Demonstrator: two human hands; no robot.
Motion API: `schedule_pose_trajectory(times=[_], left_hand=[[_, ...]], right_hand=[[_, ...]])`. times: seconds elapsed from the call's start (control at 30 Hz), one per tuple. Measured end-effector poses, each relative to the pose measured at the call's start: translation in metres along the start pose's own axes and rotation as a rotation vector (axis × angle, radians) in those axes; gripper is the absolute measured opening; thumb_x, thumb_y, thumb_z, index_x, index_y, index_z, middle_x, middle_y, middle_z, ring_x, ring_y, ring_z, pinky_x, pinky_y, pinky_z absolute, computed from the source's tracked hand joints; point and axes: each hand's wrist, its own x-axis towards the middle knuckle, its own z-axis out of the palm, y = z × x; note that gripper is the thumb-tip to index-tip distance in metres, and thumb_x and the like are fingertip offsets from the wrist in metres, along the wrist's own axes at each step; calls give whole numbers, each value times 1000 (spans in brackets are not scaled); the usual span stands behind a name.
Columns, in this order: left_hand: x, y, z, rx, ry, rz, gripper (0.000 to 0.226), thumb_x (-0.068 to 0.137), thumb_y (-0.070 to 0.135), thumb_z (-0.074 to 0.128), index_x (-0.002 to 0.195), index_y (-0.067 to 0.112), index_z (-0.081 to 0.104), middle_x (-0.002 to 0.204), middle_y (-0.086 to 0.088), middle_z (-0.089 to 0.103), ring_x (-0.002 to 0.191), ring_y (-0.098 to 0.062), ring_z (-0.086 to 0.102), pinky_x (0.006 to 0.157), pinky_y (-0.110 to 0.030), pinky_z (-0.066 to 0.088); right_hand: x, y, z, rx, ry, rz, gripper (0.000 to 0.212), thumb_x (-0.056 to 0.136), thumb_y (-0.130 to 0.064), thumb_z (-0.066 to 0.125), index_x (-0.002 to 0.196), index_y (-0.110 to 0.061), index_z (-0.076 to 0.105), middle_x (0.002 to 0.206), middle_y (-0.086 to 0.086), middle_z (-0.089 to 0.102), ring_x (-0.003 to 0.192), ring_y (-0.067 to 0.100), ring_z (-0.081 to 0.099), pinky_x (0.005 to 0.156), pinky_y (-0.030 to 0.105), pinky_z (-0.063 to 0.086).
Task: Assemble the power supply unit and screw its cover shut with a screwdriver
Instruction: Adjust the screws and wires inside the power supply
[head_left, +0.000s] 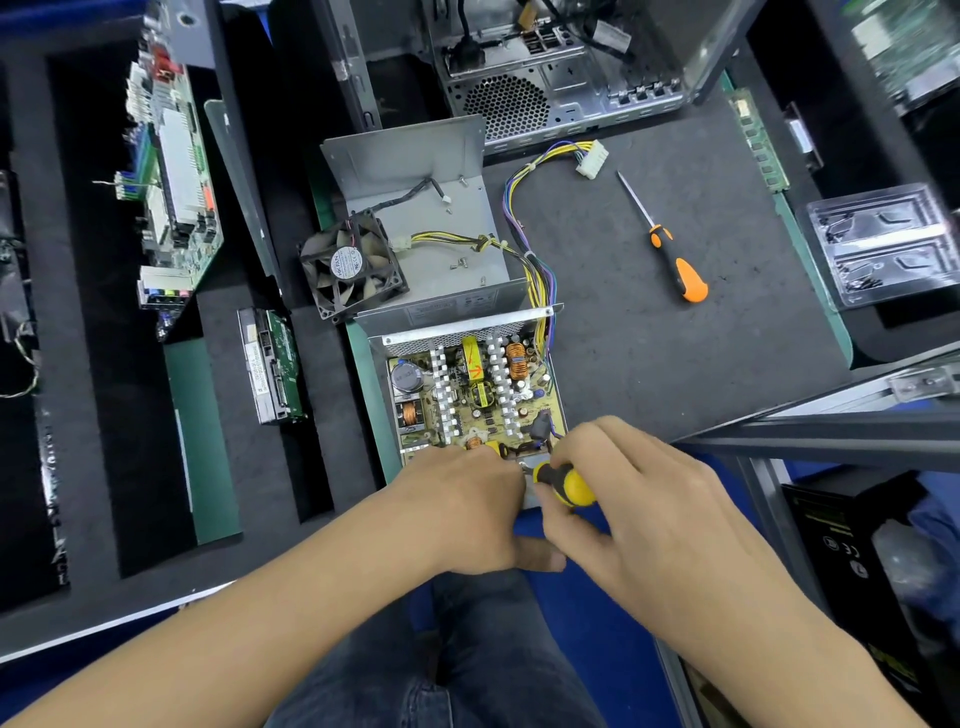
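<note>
The open supply (470, 395) sits at the near edge of the tabletop (675, 338), its circuit board bare, with coils and heat sinks showing. The right hand (639, 499) curls its grip round a yellow screwdriver (569, 486) whose tip points at the supply's near wall. The left hand (467, 509) presses on that same near edge, fingers bent over it and thumb tucked below; whether it pinches anything I cannot tell. The cover (421, 208) lies just behind the supply, inside up, with a fan (350, 262) leaning on its left side and loose screws (460, 265) on it. A wire bundle (535, 208) runs from the supply to a white plug (592, 158). An orange screwdriver (670, 249) lies apart to the right.
</note>
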Motion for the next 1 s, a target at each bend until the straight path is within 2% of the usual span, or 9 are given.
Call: schedule_pose_trajectory(times=[0.13, 0.27, 0.33, 0.43, 0.57, 0.7, 0.83, 0.93, 1.0], left_hand=[[-2, 1, -3, -8, -28, 28, 51, 77, 71, 37, 84, 25, 58, 81, 3, 57, 70, -20, 55, 58, -30, 41], [-4, 4, -5, -10, -22, 2, 16, 93, 36, 44, 96, 21, 47, 94, -1, 54, 78, -25, 53, 63, -32, 41], [-3, 5, -2, -11, 4, -38, 17, 95, 29, 46, 103, 16, 54, 98, -3, 55, 80, -26, 54, 66, -34, 45], [-2, 7, -1, -34, 23, -97, 19, 94, 21, 49, 108, 14, 60, 87, -4, 49, 80, -28, 55, 67, -35, 44], [-4, 7, -3, -95, 5, -123, 17, 92, 16, 49, 102, 11, 61, 82, -3, 44, 66, -20, 46, 62, -33, 39], [-3, 8, -4, -152, -4, -127, 11, 92, 14, 47, 83, 13, 53, 78, -3, 45, 62, -16, 42, 58, -32, 36], [1, 2, -14, -208, 13, -139, 29, 95, 11, 45, 67, 14, 42, 72, -5, 44, 58, -17, 40, 53, -31, 35], [5, -4, -21, -201, -15, -141, 19, 95, 9, 46, 77, 9, 52, 76, -7, 50, 64, -20, 48, 59, -32, 43], [6, -6, -22, -204, -36, -141, 14, 93, 8, 47, 89, 5, 59, 81, -9, 55, 72, -25, 55, 66, -36, 51]], right_hand=[[2, -13, 0, -202, 5, 31, 21, 87, -23, 67, 74, -14, 53, 60, -1, 43, 46, 18, 42, 35, 30, 34], [4, -22, -6, -99, -241, 37, 16, 88, -33, 47, 87, -17, 50, 88, 1, 49, 72, 21, 51, 53, 28, 44], [8, -22, -12, -57, -317, 70, 16, 85, -26, 41, 91, -15, 51, 89, 3, 47, 71, 22, 51, 55, 28, 38], [14, -18, -12, -225, -452, 30, 12, 89, -10, 44, 95, -20, 40, 90, 0, 34, 66, 18, 43, 51, 25, 25], [26, -19, -18, -328, -344, 104, 27, 77, -11, 75, 82, -15, 49, 77, 0, 41, 56, 19, 46, 43, 29, 38], [34, -15, -16, -358, -518, -190, 18, 92, -6, 23, 83, -21, 21, 107, 4, 37, 93, 26, 38, 77, 38, 36], [42, -14, -12, -315, -406, -70, 24, 98, -10, 49, 93, -22, 29, 94, -1, 39, 83, 20, 37, 78, 34, 48], [54, -16, -16, -316, -358, -39, 21, 89, -14, 68, 89, -17, 47, 86, 0, 48, 74, 19, 46, 65, 30, 50], [60, -12, -21, -294, -357, -23, 14, 89, -20, 61, 100, -15, 52, 99, 1, 48, 84, 20, 49, 73, 31, 48]])
